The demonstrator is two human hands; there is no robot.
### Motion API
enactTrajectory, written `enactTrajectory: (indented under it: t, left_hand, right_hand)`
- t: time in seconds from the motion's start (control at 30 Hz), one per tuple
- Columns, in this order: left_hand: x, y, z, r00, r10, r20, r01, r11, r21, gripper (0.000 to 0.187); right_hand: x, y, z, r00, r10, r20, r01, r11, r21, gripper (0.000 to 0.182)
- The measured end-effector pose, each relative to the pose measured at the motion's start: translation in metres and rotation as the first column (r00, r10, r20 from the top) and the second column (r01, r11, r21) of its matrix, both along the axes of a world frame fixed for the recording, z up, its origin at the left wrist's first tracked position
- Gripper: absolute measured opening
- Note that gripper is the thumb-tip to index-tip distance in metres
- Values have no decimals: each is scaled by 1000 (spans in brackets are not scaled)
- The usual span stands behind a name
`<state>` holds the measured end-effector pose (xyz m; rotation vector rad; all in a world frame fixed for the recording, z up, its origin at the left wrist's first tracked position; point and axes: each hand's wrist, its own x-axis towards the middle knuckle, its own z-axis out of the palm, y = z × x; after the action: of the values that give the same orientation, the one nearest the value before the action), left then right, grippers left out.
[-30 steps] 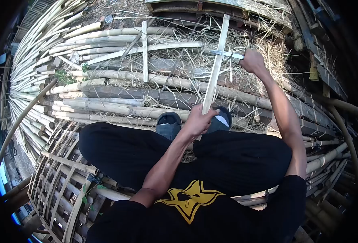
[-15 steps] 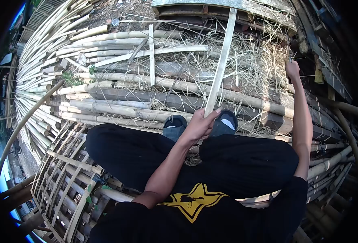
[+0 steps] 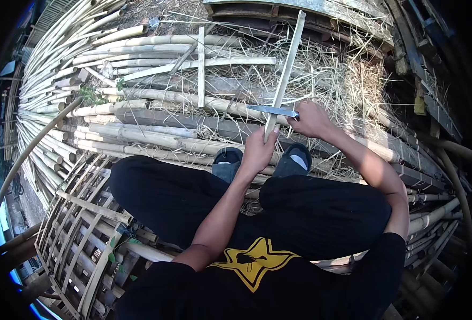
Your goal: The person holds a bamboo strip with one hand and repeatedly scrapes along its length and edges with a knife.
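My left hand (image 3: 259, 151) is closed around the lower end of a long, flat bamboo strip (image 3: 286, 74), which points away from me. In my right hand (image 3: 310, 120) is the handle of a knife (image 3: 276, 111). Its blade lies across the strip just above my left fingers, pointing left. Below the hands are my two dark sandals (image 3: 291, 166), set on bamboo poles. Shavings (image 3: 329, 80) are scattered over the ground beyond the strip.
Bamboo poles (image 3: 156, 96) lie across the ground ahead, with two loose strips (image 3: 201, 66) crossing on top. Many poles fan out at the left. A woven bamboo lattice (image 3: 81, 234) stands at lower left. A wooden pallet (image 3: 300, 12) is at the far side.
My right hand has swung in from the far right with the knife, bringing its blade onto the strip. My left hand has shifted slightly up and left, still gripping the strip.
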<state>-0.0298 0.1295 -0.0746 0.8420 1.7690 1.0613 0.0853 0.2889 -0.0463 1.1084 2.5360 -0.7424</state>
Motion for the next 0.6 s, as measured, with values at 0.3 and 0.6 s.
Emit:
enactTrajectory:
  t: [0.3,0.6]
  left_hand:
    - [14,-2,3,989,-57,-137,42,993,-106,35]
    - [22,-14,16,994,-102,-40,97,989,-111,34]
  right_hand:
    - [8,15,-27,1000,10,24,-13,992,125,33]
    - [19,79,-32,930,-343,129,320,932,173,28]
